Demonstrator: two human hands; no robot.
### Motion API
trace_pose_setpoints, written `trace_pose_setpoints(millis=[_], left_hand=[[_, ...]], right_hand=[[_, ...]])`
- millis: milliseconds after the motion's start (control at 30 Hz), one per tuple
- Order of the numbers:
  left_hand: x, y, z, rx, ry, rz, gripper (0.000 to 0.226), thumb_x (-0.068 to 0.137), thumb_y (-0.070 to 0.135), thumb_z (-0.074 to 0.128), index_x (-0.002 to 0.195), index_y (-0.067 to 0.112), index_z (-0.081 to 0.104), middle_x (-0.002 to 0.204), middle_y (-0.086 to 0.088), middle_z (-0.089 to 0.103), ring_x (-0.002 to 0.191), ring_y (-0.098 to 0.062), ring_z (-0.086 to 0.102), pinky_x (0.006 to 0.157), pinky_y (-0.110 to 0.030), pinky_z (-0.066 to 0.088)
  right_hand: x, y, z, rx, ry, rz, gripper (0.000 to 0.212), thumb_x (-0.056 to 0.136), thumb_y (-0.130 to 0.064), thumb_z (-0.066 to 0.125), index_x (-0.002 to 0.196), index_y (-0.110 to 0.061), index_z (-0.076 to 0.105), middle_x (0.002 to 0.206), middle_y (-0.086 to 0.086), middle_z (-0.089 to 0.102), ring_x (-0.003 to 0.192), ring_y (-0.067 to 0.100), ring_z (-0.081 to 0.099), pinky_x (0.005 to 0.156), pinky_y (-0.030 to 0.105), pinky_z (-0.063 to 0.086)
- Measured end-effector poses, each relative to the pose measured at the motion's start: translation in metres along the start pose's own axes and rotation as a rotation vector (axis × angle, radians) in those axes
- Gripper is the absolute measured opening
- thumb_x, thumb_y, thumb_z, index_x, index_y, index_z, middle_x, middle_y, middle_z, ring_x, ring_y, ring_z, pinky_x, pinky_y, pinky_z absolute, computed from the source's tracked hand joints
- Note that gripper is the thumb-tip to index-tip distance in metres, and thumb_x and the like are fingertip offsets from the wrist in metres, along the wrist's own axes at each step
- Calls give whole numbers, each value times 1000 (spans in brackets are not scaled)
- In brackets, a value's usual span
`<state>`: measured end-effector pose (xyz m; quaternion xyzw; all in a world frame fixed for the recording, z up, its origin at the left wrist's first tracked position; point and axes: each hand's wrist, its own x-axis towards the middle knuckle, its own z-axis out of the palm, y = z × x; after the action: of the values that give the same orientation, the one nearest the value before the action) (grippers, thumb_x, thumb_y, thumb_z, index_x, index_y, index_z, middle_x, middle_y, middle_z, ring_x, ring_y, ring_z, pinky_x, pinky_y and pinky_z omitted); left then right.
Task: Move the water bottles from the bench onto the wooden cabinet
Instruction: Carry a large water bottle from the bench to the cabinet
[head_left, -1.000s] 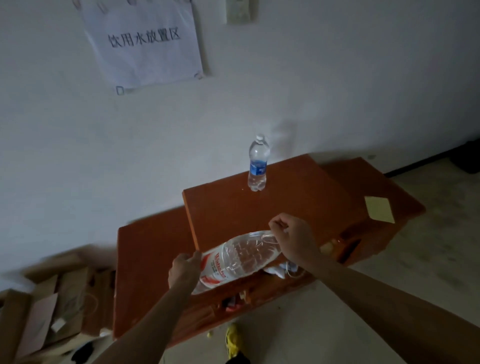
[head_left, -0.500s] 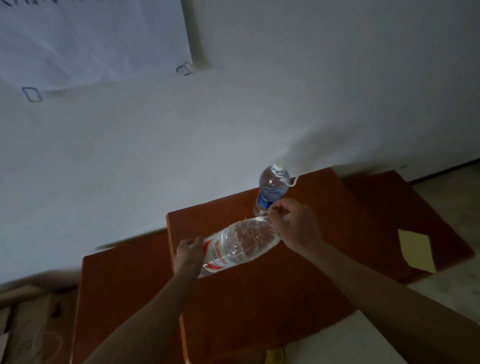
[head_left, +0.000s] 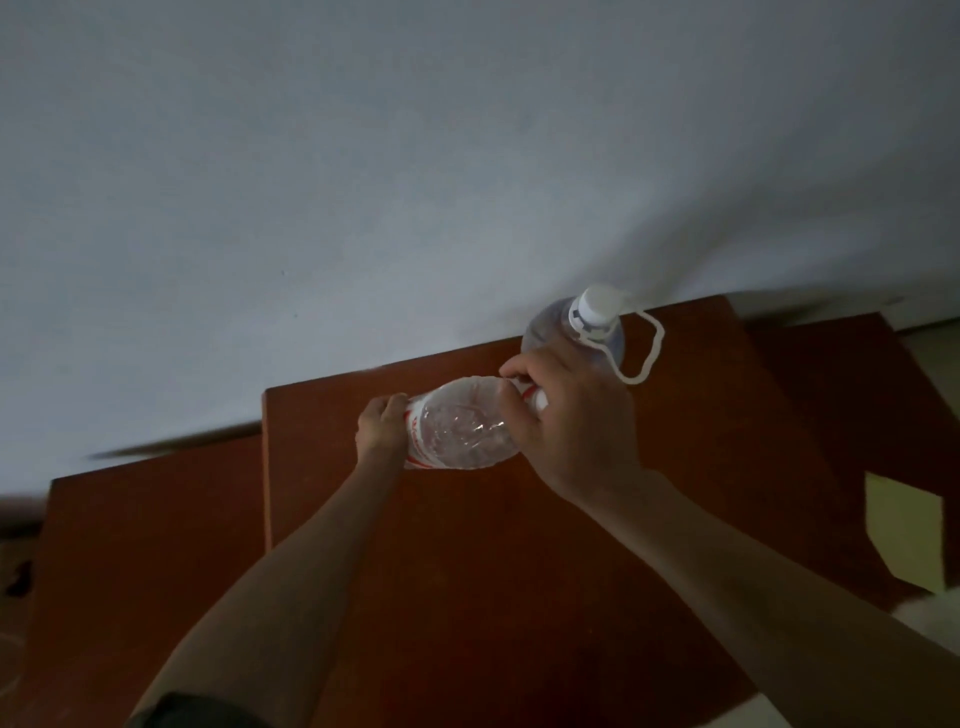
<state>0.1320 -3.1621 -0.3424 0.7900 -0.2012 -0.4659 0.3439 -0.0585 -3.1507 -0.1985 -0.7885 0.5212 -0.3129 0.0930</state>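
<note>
Gripping tilted bottle (head_left: 462, 431) endwise, hands (head_left: 379, 431) (head_left: 576, 431) apparently curled.

Wooden cabinet top (head_left: 467, 571): reddish-brown, flat, far edge against the white wall. One white-capped bottle (head_left: 553, 332) stood upright on it at the far right, close to the wall; a white loop (head_left: 652, 353) ran from its neck out to the right over the top. A lower surface of the same colour extended to the left (head_left: 145, 571) and to the right (head_left: 831, 415). A pale yellow sheet (head_left: 904, 540) lay flat on the right part, toward the near right.
</note>
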Motion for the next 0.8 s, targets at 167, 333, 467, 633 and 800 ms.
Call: trace_pose_setpoints(millis=[167,333,467,633,800], left_hand=[[17,6,-2,45,-17,-29,33,91,31,49,104,7,68,107,-16,68,99,-32,64,90,-45,50],[8,12,-33,141,-177,-34,25,95,24,51,110,13,68,107,-3,67,91,-17,62,84,-34,55],[-10,15,-68,45,-284,-130,15,97,14,51,107,15,62,94,-3,64,88,-25,62,83,-42,55],[-17,-5,-111,81,-308,-108,11,95,19,55,97,13,64,85,-9,64,74,-25,62,70,-37,54],[-38,-25,-164,159,-296,-68,13,97,20,52,99,11,61,81,-7,60,64,-15,55,54,-25,46]], right_hand=[[13,-13,10,-12,-29,-16,20,89,-30,58,90,-12,67,86,1,65,66,13,60,55,24,49],[43,-46,31,-92,-140,-37,20,89,-32,59,92,-14,66,87,2,65,63,17,62,50,24,43],[67,-78,58,-175,-145,-69,21,89,-34,61,90,-14,65,80,2,64,54,13,53,52,17,27],[74,-102,74,-247,-170,-96,21,91,-33,58,90,-13,63,79,3,62,51,12,46,48,15,26],[74,-104,67,-344,-278,-41,27,93,-39,52,99,-15,60,89,4,64,57,15,52,51,20,32]])
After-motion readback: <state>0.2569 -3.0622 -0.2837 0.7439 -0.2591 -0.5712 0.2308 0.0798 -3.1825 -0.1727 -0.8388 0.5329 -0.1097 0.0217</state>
